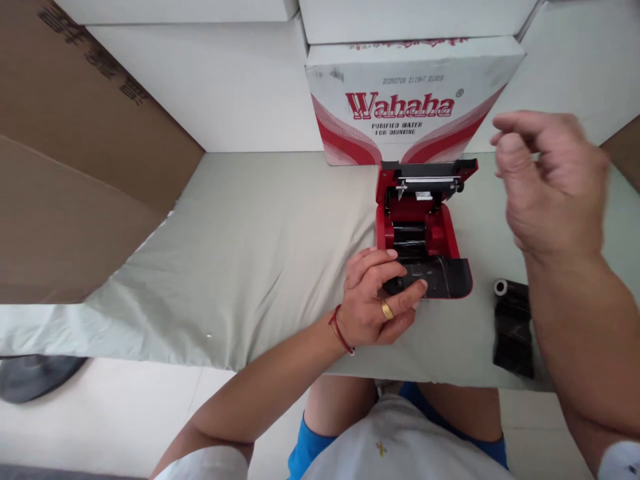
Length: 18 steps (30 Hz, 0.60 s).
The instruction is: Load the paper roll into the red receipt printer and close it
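A small red printer (425, 227) stands open on the cloth-covered table (250, 253), its lid tipped back and its black front flap folded down toward me. My left hand (380, 300), with a gold ring and a red wrist string, grips the left end of that black flap, fingers curled over it. My right hand (550, 180) hovers in the air to the right of the printer, fingers loosely curled together; it is blurred and I see nothing in it. A black ribbon roll (513, 327) with a white core lies on the table by my right forearm.
A white and red Wahaha water carton (405, 100) stands right behind the printer, with more white boxes stacked along the wall. Brown cardboard boxes (75, 167) fill the left side. The table's front edge runs just above my knees.
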Motion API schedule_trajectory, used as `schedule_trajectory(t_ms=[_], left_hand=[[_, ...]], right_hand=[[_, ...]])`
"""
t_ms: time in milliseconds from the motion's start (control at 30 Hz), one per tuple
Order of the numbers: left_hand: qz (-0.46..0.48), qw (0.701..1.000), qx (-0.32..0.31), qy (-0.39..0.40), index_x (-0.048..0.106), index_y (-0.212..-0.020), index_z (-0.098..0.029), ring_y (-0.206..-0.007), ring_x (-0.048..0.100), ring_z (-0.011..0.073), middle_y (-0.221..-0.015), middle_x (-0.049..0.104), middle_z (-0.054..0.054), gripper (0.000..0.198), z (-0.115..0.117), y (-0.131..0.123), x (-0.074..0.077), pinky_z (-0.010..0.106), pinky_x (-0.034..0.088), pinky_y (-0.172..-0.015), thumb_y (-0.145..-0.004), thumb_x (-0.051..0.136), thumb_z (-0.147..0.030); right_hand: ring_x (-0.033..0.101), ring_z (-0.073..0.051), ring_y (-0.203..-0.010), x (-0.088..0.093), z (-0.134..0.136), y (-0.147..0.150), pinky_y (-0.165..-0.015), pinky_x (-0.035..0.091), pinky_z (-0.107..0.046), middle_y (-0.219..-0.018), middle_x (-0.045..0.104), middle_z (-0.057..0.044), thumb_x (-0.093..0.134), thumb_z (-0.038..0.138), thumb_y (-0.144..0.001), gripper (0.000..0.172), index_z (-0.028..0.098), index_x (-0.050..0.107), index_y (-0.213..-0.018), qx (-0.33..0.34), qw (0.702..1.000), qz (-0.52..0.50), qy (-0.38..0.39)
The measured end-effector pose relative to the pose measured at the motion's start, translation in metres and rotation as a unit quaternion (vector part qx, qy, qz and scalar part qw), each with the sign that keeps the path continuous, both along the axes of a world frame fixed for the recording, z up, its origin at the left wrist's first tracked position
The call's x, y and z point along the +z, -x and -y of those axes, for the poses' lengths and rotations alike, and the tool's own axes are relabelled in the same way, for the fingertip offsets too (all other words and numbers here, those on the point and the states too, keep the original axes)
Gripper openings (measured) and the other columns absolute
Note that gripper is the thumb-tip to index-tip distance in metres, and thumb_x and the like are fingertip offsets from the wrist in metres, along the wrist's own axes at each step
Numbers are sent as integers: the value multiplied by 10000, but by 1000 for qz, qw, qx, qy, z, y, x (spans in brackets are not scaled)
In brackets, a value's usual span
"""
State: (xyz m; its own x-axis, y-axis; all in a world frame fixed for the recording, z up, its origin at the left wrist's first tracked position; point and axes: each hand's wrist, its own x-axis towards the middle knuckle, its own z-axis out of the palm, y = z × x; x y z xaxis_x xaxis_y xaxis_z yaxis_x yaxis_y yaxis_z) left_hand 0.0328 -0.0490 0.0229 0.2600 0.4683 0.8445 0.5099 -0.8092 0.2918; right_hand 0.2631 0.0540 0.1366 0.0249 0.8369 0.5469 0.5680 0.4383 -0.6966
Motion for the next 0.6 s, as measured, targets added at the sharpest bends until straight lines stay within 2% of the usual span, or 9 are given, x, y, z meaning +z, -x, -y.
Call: schedule_trajectory(t_ms=[33, 100, 167, 233, 333, 433, 500, 600], left_hand=[[-1, 1000, 6, -5, 782, -1274, -334, -1317, 646, 289, -1170, 709, 55, 378, 0, 0, 1, 502, 527, -1187, -909, 745, -243], [-3, 1000, 18, -19, 788, -1229, -312, -1319, 637, 281, -1162, 690, 59, 326, 0, 0, 2, 489, 536, -1179, -915, 731, -247], [-8, 999, 25, -28, 792, -1214, -288, -1337, 623, 279, -1170, 674, 67, 308, 0, 0, 3, 483, 528, -1194, -917, 719, -251], [-14, 999, 25, -23, 792, -1230, -297, -1360, 610, 286, -1190, 673, 68, 325, 0, 0, 2, 494, 509, -1212, -916, 719, -257], [-10, 1000, 25, -14, 788, -1264, -334, -1375, 600, 310, -1214, 682, 66, 359, 1, 1, -1, 530, 502, -1202, -914, 731, -277], [-3, 999, 33, -28, 791, -1250, -306, -1372, 601, 314, -1219, 662, 80, 339, -1, 1, -2, 530, 521, -1193, -921, 720, -265], [0, 1000, 18, -26, 787, -1242, -290, -1382, 615, 310, -1229, 642, 82, 326, -2, 1, -2, 534, 537, -1201, -928, 714, -246], [0, 1000, -15, 2, 770, -1277, -323, -1360, 675, 305, -1238, 630, 64, 325, -4, 1, -2, 610, 519, -1249, -963, 709, -264]], right_hand=[[730, -217, -1120, -6, -6, 1, -979, 546, -375, -1348, 792, -133, 656, 517, -1123, 475, 180, 773, -1436, 24, 1000, 1, 15], [750, -236, -1243, -17, -10, 2, -1090, 557, -396, -1419, 800, -138, 635, 547, -1136, 500, 189, 761, -1460, 72, 997, -13, 38], [782, -222, -1209, -22, -3, 3, -1093, 577, -385, -1364, 838, -87, 613, 561, -1146, 457, 240, 789, -1421, 100, 993, -17, 63], [807, -216, -1146, -22, 13, 0, -1038, 604, -366, -1280, 865, -52, 603, 546, -1154, 409, 267, 832, -1346, 96, 993, -4, 68], [796, -246, -1252, -24, 38, -10, -1134, 587, -415, -1266, 874, -40, 581, 454, -1172, 345, 289, 870, -1263, 128, 991, 20, 29], [750, -288, -1387, -39, 54, -22, -1261, 527, -531, -1376, 846, -46, 559, 356, -1169, 334, 331, 845, -1340, 195, 979, 50, -28], [754, -301, -1389, -53, 60, -29, -1267, 530, -577, -1409, 832, -59, 553, 319, -1161, 361, 336, 812, -1412, 215, 972, 78, -49], [754, -304, -1394, -71, 63, -33, -1246, 560, -588, -1427, 823, -68, 566, 260, -1140, 399, 331, 780, -1469, 218, 969, 93, -73]])
